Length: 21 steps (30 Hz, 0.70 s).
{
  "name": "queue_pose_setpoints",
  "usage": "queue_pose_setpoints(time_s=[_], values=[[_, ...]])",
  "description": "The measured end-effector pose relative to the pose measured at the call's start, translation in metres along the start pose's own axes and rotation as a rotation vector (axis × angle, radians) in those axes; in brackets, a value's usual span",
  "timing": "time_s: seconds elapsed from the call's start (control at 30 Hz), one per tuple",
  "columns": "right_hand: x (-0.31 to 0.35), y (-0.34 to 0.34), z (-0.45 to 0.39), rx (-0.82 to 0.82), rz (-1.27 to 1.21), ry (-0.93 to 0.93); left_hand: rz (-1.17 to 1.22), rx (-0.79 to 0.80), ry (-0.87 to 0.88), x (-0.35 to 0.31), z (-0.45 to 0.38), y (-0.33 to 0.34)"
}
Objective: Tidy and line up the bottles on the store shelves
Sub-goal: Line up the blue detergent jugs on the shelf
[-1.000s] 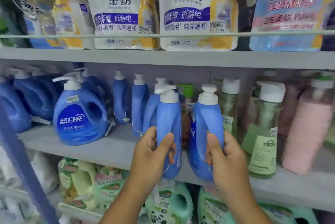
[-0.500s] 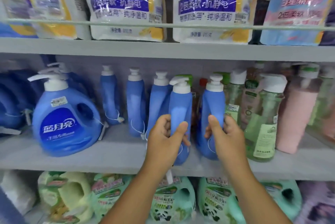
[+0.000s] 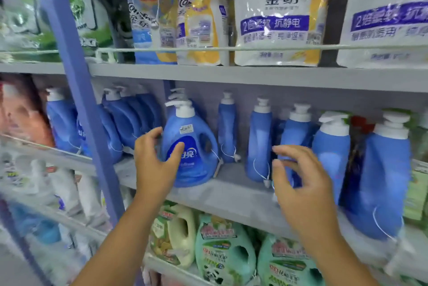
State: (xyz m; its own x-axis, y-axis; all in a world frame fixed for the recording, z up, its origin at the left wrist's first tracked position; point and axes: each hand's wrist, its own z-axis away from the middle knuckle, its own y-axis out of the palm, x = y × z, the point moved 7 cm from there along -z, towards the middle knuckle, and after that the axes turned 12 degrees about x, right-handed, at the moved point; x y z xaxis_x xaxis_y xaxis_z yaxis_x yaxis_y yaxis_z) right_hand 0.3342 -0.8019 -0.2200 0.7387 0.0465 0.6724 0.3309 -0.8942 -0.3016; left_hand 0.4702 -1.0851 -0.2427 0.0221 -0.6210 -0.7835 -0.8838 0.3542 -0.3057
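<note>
Reaching toward blue bottles on the middle shelf [image 3: 231, 195].
Left hand [image 3: 154, 160], fingers spread, thumb touching the wide blue pump bottle [image 3: 190, 146] by its white-lettered oval label; right hand [image 3: 301, 184] loosely curled, empty, before slim blue bottles [image 3: 258, 144]. Pouches above [image 3: 275, 15] read "Comfort 金纺".

The left hand [image 3: 154, 165] covers part of the big blue jug's [image 3: 192, 146] label. Goods left of the blue post [image 3: 76, 91] are blurred. The rightmost pouch [image 3: 389, 15] is cut off.
</note>
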Motion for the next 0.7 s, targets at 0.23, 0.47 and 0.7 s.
queue_pose_setpoints(time_s=[0.23, 0.47, 0.7], values=[[0.001, 0.126, -0.089, 0.319, -0.002, 0.251, 0.294, 0.479, -0.093, 0.062, -0.044, 0.031], [0.006, 0.158, -0.118, 0.219, 0.142, 0.372, 0.313, 0.470, 0.207, 0.055, -0.071, 0.028], [-0.012, 0.119, -0.111, 0.109, 0.160, 0.447, 0.194, 0.507, -0.074, 0.090, -0.126, 0.029]])
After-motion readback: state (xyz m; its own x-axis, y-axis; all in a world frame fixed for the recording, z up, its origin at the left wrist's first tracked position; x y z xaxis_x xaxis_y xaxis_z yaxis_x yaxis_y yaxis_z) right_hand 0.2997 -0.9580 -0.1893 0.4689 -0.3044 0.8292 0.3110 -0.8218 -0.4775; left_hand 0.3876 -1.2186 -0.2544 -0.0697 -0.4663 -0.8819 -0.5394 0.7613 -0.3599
